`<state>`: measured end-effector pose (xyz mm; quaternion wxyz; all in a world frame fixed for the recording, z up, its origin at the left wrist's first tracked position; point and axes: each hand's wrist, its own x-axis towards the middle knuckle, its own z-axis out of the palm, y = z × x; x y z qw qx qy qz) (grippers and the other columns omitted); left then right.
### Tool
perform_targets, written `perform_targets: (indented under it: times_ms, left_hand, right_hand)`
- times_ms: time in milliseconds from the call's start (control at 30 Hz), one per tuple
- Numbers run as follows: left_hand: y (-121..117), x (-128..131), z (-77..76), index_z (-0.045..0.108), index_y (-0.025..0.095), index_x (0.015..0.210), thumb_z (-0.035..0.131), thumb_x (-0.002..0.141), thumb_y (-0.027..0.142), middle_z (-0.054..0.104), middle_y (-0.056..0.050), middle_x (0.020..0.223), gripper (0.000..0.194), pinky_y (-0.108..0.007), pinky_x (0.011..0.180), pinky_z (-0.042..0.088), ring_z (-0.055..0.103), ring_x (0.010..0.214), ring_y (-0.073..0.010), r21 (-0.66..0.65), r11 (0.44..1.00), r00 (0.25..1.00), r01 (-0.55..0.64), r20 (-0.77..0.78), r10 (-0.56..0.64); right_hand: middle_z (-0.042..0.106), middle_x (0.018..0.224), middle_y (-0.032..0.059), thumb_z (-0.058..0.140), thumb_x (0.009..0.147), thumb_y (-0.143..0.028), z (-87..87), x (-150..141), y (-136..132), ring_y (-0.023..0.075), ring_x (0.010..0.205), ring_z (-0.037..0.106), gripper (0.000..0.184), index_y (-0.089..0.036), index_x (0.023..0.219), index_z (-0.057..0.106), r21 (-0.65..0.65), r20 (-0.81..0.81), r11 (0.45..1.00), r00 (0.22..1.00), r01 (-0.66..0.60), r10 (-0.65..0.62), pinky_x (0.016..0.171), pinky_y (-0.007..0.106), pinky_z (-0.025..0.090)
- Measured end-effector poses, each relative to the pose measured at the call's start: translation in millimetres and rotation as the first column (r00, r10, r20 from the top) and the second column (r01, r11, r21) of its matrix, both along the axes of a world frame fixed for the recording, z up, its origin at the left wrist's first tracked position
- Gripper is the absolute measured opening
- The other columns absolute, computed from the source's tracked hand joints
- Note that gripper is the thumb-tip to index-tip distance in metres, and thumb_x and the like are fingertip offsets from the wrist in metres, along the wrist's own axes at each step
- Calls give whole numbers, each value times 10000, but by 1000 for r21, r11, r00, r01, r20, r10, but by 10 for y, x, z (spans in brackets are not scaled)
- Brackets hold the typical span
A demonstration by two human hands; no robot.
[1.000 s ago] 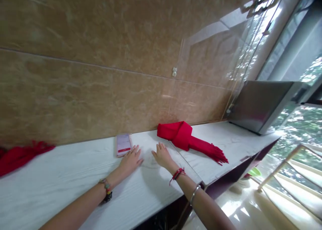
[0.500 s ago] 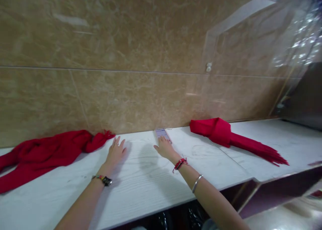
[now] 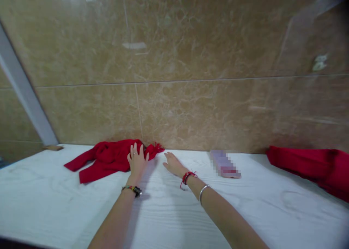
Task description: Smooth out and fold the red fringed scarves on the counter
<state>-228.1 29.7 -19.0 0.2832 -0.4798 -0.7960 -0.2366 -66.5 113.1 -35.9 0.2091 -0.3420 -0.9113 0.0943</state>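
A crumpled red scarf (image 3: 111, 158) with a fringed end lies along the wall on the left. My left hand (image 3: 137, 160) is over its right part with fingers spread; whether the fingertips press on the cloth I cannot tell. My right hand (image 3: 174, 164) reaches toward the scarf's fringe, fingers stretched out and holding nothing. To its right a phone (image 3: 225, 165) rests on the white tabletop, its screen blurred out. A second red scarf (image 3: 308, 165), folded, lies at the far right, partly cut off by the frame.
The white wood-grain tabletop (image 3: 163, 212) runs along a brown marble-patterned tile wall (image 3: 185, 111). A grey strip (image 3: 27, 85) slants down the wall at the left, with a small brown piece (image 3: 53, 147) at its foot.
The view has turned left. My right hand has left the phone and moved left toward the fringed scarf. My left hand has moved from beside that scarf to over it.
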Motion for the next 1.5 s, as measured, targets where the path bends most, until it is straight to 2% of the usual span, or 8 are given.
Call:
perform_targets:
  times_ms: [267, 500, 667, 1000, 1233, 1400, 1467, 1500]
  left_hand:
    - [-34, -311, -108, 340, 75, 1315, 309, 869, 373, 330, -250, 1337, 537, -554, 927, 287, 261, 1258, -359, 162, 936, 925, -313, 275, 261]
    - [21, -333, -146, 328, 80, 1322, 284, 880, 348, 389, -225, 1305, 518, -526, 949, 291, 287, 1254, -317, 146, 949, 937, -278, 258, 235]
    - [6, -314, -102, 291, 132, 1345, 295, 880, 297, 322, -197, 1359, 494, -518, 972, 278, 252, 1279, -295, 156, 952, 949, -262, 223, 224]
    - [-10, -297, -104, 282, 151, 1350, 383, 844, 238, 222, -195, 1407, 524, -518, 999, 240, 148, 1315, -306, 73, 985, 975, -158, 169, 144]
    - [-24, -246, -107, 292, 149, 1347, 386, 856, 318, 230, -196, 1400, 527, -537, 981, 257, 164, 1304, -333, 80, 988, 986, -134, 108, 125]
    - [0, -199, -102, 295, 149, 1350, 449, 828, 316, 225, -191, 1401, 569, -541, 986, 249, 170, 1300, -340, 109, 988, 993, -106, 71, 98]
    - [20, -159, -100, 292, 162, 1354, 464, 819, 294, 218, -184, 1406, 577, -544, 985, 249, 168, 1299, -346, 94, 992, 996, -83, 44, 79]
    - [31, -134, -101, 296, 172, 1354, 458, 823, 285, 219, -179, 1408, 567, -545, 981, 254, 169, 1298, -352, 85, 993, 997, -79, 31, 76]
  right_hand:
    - [208, 1445, 104, 557, 774, -315, -26, -764, 68, 267, 1327, 101, 598, -165, 1319, 361, 76, -103, 986, 982, -148, 156, 1050, 425, 177]
    - [515, 1223, 103, 524, 780, -206, -100, -894, 110, 213, 1209, 354, 294, -161, 1067, 571, 23, -162, 991, 978, -130, 133, 1013, 367, 231]
    - [620, 1002, 124, 355, 850, -231, -18, -770, 215, 192, 961, 540, 280, -128, 963, 590, -91, -342, 996, 939, 16, -47, 876, 299, 364]
    - [593, 1016, 139, 241, 810, -291, 257, 87, 390, 196, 941, 527, 394, -104, 1021, 517, -332, -749, 904, 508, 269, -426, 838, 301, 390]
    - [574, 997, 112, 322, 779, -297, 875, 305, 431, 163, 911, 530, 339, -108, 997, 499, -297, -917, 932, 208, 209, -340, 810, 287, 416]
    - [575, 896, 39, 431, 749, -269, 1187, 717, 504, 149, 836, 541, 227, -160, 916, 539, -194, -974, 950, -163, 246, -157, 786, 312, 428]
    - [573, 912, 43, 435, 759, -238, 1253, 873, 527, 151, 846, 541, 224, -159, 942, 540, -178, -981, 921, -134, 346, -139, 798, 318, 426]
    - [575, 929, 54, 436, 763, -216, 1269, 913, 527, 157, 868, 539, 229, -153, 957, 541, -151, -988, 906, -33, 396, -150, 816, 322, 420]
